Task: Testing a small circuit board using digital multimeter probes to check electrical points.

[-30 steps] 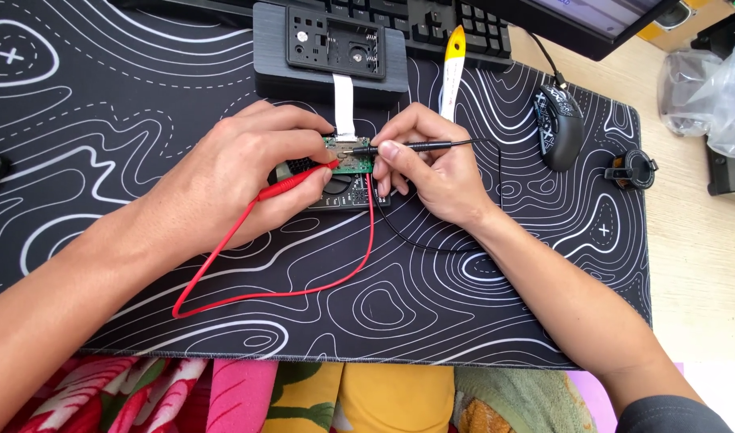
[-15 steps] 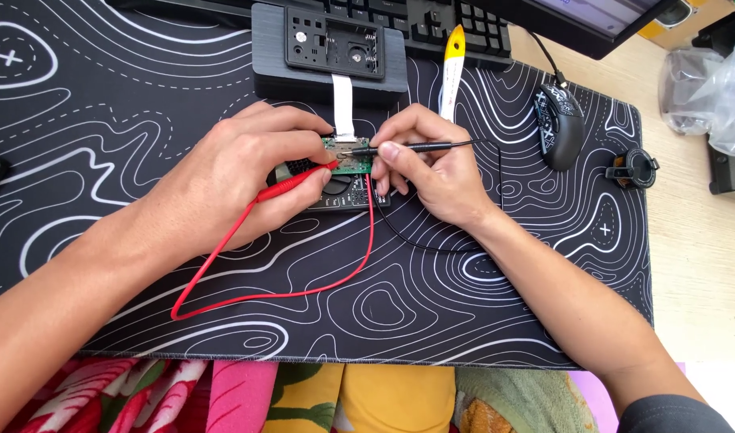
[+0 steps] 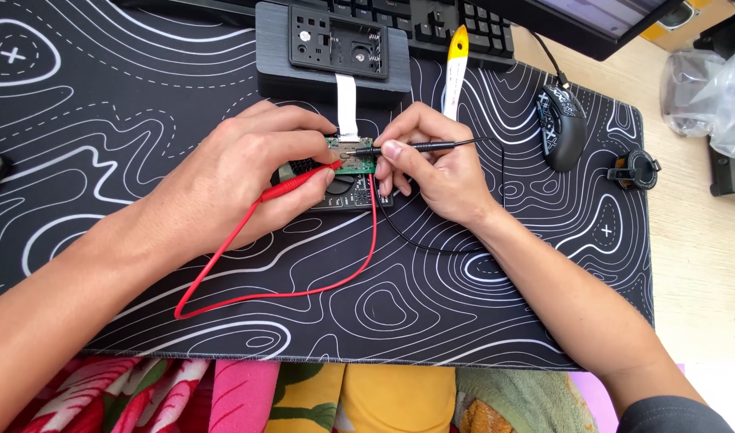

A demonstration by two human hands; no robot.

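Observation:
A small green circuit board (image 3: 353,158) lies on a dark device part (image 3: 347,192) in the middle of the desk mat, joined by a white ribbon cable (image 3: 347,104) to a black housing (image 3: 333,53) behind it. My left hand (image 3: 251,172) grips a red test probe (image 3: 299,180) with its tip on the board. My right hand (image 3: 432,164) pinches a black test probe (image 3: 432,146), its tip touching the board from the right. A red lead (image 3: 303,281) loops toward me; a black lead (image 3: 432,240) curves under my right wrist.
The black mat with white contour lines (image 3: 464,313) covers the desk. A keyboard (image 3: 456,20) and monitor base stand at the back. A yellow-handled tool (image 3: 456,64) lies next to the housing. A black mouse (image 3: 561,124), a small round black part (image 3: 638,170) and plastic bags (image 3: 708,96) lie right.

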